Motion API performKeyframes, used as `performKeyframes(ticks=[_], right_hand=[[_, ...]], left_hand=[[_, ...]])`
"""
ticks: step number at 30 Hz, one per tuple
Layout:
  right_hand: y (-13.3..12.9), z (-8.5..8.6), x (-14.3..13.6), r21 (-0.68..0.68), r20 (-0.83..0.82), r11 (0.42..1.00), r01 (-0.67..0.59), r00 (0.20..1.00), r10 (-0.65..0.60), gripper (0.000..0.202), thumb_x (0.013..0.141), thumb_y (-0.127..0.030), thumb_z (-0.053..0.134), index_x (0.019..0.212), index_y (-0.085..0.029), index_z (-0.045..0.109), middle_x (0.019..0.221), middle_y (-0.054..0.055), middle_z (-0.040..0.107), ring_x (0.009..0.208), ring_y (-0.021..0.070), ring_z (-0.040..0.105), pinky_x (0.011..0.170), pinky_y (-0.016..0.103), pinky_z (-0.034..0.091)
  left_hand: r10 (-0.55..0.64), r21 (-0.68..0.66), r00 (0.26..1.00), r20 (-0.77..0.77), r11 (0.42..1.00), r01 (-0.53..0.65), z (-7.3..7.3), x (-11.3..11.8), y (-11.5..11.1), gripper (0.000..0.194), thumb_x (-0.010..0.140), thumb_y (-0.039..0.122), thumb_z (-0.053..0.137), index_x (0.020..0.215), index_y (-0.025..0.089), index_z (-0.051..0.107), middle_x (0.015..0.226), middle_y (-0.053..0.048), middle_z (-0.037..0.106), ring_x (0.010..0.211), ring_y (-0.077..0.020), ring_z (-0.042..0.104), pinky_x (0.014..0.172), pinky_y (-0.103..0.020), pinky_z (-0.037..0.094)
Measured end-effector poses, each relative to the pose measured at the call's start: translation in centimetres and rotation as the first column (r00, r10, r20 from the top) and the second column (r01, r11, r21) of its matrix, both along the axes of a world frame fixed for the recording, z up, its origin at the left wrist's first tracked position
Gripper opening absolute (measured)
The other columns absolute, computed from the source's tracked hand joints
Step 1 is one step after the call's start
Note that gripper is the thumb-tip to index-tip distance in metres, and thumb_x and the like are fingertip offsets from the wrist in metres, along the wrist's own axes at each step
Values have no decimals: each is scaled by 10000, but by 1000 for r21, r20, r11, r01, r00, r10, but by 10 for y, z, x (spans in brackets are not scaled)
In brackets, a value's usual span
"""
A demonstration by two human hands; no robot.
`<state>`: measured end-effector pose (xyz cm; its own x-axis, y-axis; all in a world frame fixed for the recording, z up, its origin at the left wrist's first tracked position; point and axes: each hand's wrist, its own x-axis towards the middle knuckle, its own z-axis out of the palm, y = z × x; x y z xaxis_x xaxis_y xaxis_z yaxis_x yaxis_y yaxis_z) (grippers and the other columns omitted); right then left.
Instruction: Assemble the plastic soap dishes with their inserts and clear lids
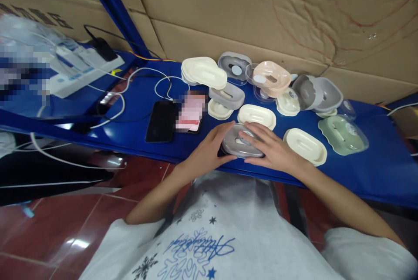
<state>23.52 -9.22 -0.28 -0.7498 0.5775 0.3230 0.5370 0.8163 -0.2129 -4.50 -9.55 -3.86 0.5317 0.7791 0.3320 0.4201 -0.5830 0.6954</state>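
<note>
Through the head camera I am grasping a grey dish [233, 141] with both hands, just below the middle of the frame. My left hand [209, 146] is curving round its left end, and my right hand [273, 150] is holding its right end, fingers reaching over its clear lid [251, 153]. The dish is showing near the front edge of the blue desk [385, 158]; I cannot tell whether it is touching it. A cream dish [257, 117] is lying just above it in the frame, another cream dish [305, 145] just right of my right hand, and a green dish [341, 134] farther right. A peach dish [273, 76] is resting among others across the upper middle. A black phone [160, 121] is lying left of my left hand, and a power strip [85, 75] is occupying the upper left.
</note>
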Motion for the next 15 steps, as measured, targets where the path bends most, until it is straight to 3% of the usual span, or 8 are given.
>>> performKeyframes(ticks=[6,11,15], right_hand=[[-1,5,-1,-48,8,999,16,1000,-16,782,980,-436,762,1673,-292,430,1695,149,463,1562,357,452,1239,620,475],[-7,-5,-1,-42,3,999,29,1000,-29,857,986,-461,748,1716,-276,338,1723,173,409,1601,374,384,1252,654,441],[-20,-11,6,39,-12,999,10,1000,-9,896,980,-450,762,1728,-282,298,1704,189,433,1590,373,407,1239,632,467]], left_hand=[[-14,-25,1000,-13,1000,13,3,0,2,982,922,448,843,1693,357,241,1666,-167,444,1551,-370,474,1264,-624,439],[-30,-16,999,-25,999,29,1,0,1,967,935,484,821,1696,374,234,1659,-165,442,1540,-376,485,1259,-637,443],[-98,-24,993,-63,995,97,4,-1,0,948,957,535,777,1706,372,219,1667,-166,426,1557,-370,465,1269,-625,443]])
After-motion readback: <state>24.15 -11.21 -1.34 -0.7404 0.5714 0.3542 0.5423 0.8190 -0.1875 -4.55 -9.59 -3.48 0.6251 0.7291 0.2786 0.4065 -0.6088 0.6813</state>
